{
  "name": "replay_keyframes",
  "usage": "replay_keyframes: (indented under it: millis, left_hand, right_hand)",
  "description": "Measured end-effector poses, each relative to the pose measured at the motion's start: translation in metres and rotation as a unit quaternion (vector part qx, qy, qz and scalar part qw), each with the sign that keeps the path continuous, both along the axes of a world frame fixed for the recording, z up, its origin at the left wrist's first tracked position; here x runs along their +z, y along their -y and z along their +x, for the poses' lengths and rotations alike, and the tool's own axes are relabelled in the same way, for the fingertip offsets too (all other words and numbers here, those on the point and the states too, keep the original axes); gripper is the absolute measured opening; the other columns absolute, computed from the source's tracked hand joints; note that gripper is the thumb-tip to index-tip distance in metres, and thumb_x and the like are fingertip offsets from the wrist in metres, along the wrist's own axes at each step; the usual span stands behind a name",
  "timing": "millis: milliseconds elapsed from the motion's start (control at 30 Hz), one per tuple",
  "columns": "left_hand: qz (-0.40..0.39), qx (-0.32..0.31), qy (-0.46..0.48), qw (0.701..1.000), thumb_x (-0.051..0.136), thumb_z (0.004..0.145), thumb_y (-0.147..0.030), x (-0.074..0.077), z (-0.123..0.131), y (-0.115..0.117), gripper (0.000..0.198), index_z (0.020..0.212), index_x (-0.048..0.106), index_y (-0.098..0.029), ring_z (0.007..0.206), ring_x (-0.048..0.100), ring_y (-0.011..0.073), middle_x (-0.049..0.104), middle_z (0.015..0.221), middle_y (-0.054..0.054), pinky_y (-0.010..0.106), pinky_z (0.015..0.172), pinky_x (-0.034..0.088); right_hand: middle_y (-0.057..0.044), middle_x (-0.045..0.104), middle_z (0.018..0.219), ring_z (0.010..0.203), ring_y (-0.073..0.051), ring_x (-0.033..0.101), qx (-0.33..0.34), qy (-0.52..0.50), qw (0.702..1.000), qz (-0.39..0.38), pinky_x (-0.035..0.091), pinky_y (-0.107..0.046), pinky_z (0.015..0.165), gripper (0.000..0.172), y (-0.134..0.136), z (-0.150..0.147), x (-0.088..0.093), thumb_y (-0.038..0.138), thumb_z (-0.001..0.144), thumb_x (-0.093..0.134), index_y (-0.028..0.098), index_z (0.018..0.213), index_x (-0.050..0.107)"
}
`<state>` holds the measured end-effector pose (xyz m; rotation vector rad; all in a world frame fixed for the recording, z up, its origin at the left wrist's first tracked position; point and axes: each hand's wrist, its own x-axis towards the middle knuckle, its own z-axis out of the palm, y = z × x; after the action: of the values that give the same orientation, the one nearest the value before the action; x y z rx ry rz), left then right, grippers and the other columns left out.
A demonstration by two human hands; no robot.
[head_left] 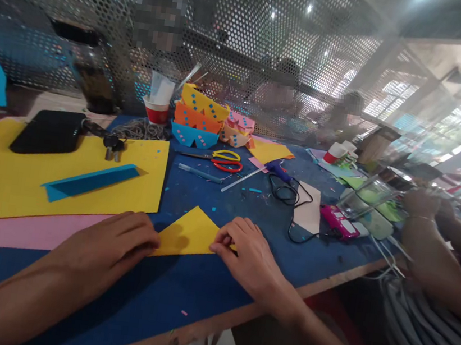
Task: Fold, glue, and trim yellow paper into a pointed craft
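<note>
Both hands press flat a yellow folded paper point(188, 235) on the blue table point(180, 296): left hand point(112, 250) fingers curled on its left corner, right hand point(245, 251) fingertips pinching its right corner.

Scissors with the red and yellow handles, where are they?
In the head view, the scissors lie on the blue table, near its middle, just in front of the pile of paper shapes, with a blue pen on the near side.

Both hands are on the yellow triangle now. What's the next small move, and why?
Probably slide the right hand leftward along the lower edge of the yellow triangle to press that edge flat. The triangle lies flat on the blue table, the left hand pins its left corner and the right hand rests on its right corner, so it looks steadied.
</note>
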<state>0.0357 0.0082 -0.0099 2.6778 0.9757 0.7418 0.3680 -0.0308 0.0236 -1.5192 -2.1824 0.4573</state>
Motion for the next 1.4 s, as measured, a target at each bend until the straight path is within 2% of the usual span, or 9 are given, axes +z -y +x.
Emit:
replay_keyframes:
  millis: [100,200,333,467,600,767,967,1167,1400]
  left_hand:
    - [0.065,-0.02,-0.02,0.998,0.037,0.125,-0.019,-0.009,0.002,0.011,0.052,0.132,0.088,-0.029,0.103,0.081,0.0244,0.085,0.121,0.004,0.035,0.094,0.067]
    - [0.075,-0.041,-0.063,0.994,0.035,0.12,-0.008,-0.008,0.004,0.021,0.058,0.143,0.085,-0.027,0.112,0.081,0.0272,0.086,0.131,0.005,0.04,0.102,0.066]
    - [0.127,-0.057,-0.106,0.984,0.045,0.111,-0.007,0.001,0.009,0.025,0.055,0.147,0.082,-0.027,0.104,0.08,0.0295,0.088,0.126,0.008,0.04,0.091,0.064]
    - [0.127,-0.064,-0.126,0.982,0.056,0.105,-0.008,0.0,0.017,0.022,0.069,0.167,0.07,-0.033,0.1,0.075,0.0299,0.084,0.122,0.008,0.04,0.085,0.058]
    - [0.165,-0.045,-0.171,0.97,0.05,0.105,-0.007,-0.001,0.027,0.024,0.062,0.157,0.077,-0.03,0.098,0.072,0.0317,0.08,0.117,0.009,0.042,0.083,0.054]
    - [0.183,-0.022,-0.199,0.963,0.051,0.103,-0.004,0.007,0.033,0.031,0.059,0.149,0.08,-0.028,0.102,0.072,0.0324,0.08,0.116,0.009,0.043,0.087,0.054]
    - [0.165,-0.023,-0.185,0.968,0.056,0.102,-0.004,0.008,0.028,0.033,0.066,0.158,0.077,-0.032,0.101,0.072,0.0317,0.082,0.12,0.007,0.042,0.087,0.052]
    - [0.152,-0.036,-0.155,0.975,0.049,0.103,-0.007,0.009,0.024,0.031,0.067,0.158,0.078,-0.031,0.1,0.073,0.032,0.085,0.119,0.007,0.043,0.085,0.053]
    - [0.152,-0.054,-0.149,0.976,0.05,0.106,-0.011,0.006,0.015,0.027,0.068,0.167,0.071,-0.031,0.103,0.078,0.0325,0.086,0.131,0.008,0.045,0.089,0.057]
  right_hand:
    - [-0.001,0.08,0.105,0.106,-0.024,0.072,-0.007,-0.001,1.0,-0.009,0.049,-0.041,0.097,0.017,0.0,-0.001,0.001,0.018,0.111,0.088,0.025,0.102,0.075]
    - [-0.001,0.079,0.103,0.106,-0.024,0.072,-0.009,-0.004,1.0,-0.019,0.048,-0.041,0.098,0.018,0.0,-0.002,0.002,0.016,0.11,0.088,0.025,0.101,0.075]
    - [-0.001,0.08,0.107,0.107,-0.024,0.071,-0.015,0.006,1.0,-0.015,0.047,-0.042,0.099,0.018,0.002,-0.005,0.005,0.013,0.109,0.085,0.025,0.102,0.073]
    - [-0.004,0.082,0.116,0.115,-0.028,0.072,-0.023,0.041,0.999,0.007,0.046,-0.046,0.1,0.014,0.005,-0.015,0.007,0.02,0.112,0.084,0.025,0.106,0.072]
    - [-0.007,0.083,0.122,0.121,-0.032,0.071,-0.022,0.07,0.997,0.022,0.047,-0.048,0.1,0.016,0.006,-0.032,0.007,0.031,0.114,0.084,0.025,0.109,0.07]
    - [-0.008,0.081,0.124,0.123,-0.033,0.07,-0.029,0.087,0.996,0.009,0.047,-0.048,0.101,0.007,0.006,-0.043,0.009,0.023,0.115,0.076,0.024,0.112,0.069]
    - [-0.009,0.08,0.128,0.123,-0.033,0.072,-0.059,0.069,0.996,-0.002,0.049,-0.05,0.103,0.01,0.009,-0.026,0.01,0.022,0.111,0.079,0.024,0.117,0.071]
    - [-0.008,0.079,0.126,0.121,-0.032,0.071,-0.08,0.052,0.995,0.025,0.048,-0.05,0.104,0.014,0.013,-0.006,-0.001,0.014,0.108,0.075,0.024,0.117,0.071]
    - [-0.008,0.079,0.126,0.123,-0.033,0.071,-0.083,0.043,0.995,0.047,0.048,-0.05,0.103,0.021,0.018,0.011,-0.005,0.01,0.107,0.068,0.025,0.122,0.072]
